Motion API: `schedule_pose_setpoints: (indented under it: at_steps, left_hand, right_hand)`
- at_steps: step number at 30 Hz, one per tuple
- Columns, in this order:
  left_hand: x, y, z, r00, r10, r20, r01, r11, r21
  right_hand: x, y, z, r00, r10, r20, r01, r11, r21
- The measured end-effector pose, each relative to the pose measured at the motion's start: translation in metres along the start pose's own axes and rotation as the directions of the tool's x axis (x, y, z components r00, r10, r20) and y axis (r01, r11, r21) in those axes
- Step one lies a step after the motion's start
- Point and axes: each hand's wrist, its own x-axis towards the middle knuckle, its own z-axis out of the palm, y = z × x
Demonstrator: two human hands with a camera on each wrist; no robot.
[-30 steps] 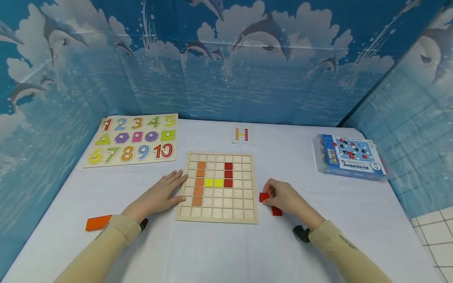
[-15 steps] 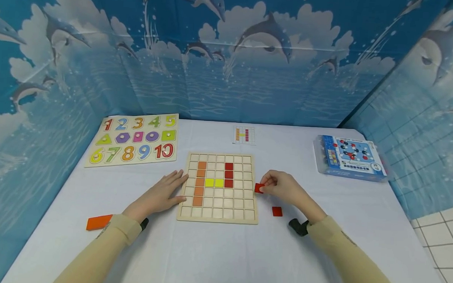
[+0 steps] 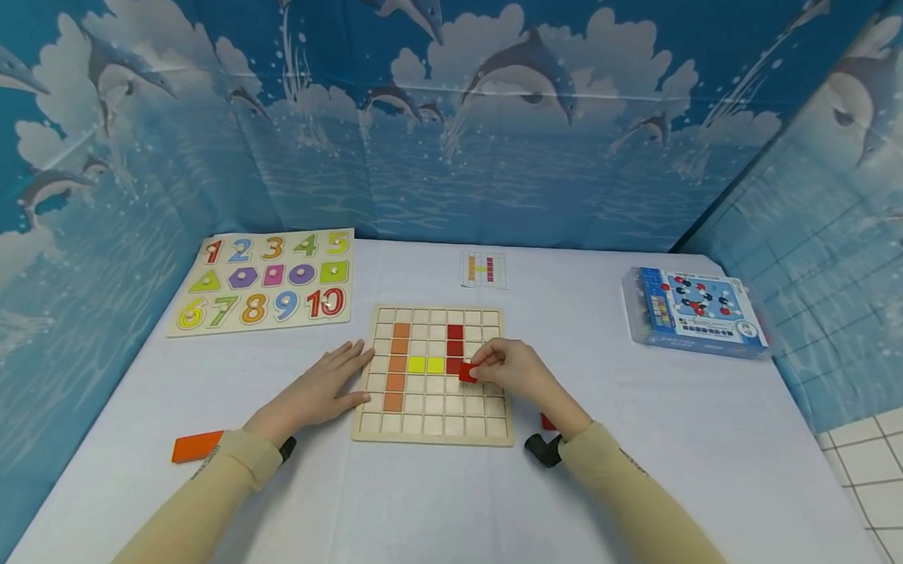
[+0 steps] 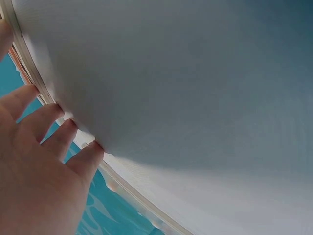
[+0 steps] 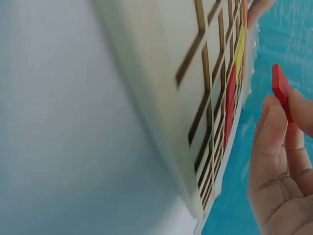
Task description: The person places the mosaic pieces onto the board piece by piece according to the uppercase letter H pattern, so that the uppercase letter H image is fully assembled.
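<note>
My right hand [image 3: 514, 369] pinches a red square tile [image 5: 281, 90] between thumb and fingers, held just above the wooden grid board [image 3: 433, 429]. In the head view that tile is beside the lower end of a column of red tiles [image 3: 455, 340] set in the board. Two yellow tiles [image 3: 426, 365] lie in a row between the red column and a column of orange tiles [image 3: 396, 380]. My left hand [image 3: 315, 387] lies with fingers spread, fingertips touching the board's left edge. The left wrist view shows these fingers [image 4: 58, 134] along the rim.
Another red tile [image 3: 547, 421] lies right of the board, partly hidden by my right wrist. Orange pieces [image 3: 195, 446] rest beside my left forearm. Behind stand a number puzzle board [image 3: 265, 282], a pattern card [image 3: 485, 269] and a blue boxed set [image 3: 700, 314].
My right hand has lifted the red tile from the table and carried it left and slightly upward over the board. The left hand has stayed in place.
</note>
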Motion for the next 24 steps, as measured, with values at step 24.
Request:
schedule_pose_setpoints:
  at_steps: [24]
  left_hand:
    - [-0.001, 0.001, -0.002, 1.000, -0.006, 0.003, 0.006, 1.000, -0.006]
  right_hand:
    - [0.008, -0.012, 0.027, 0.999, 0.039, -0.002, -0.039, 0.995, -0.094]
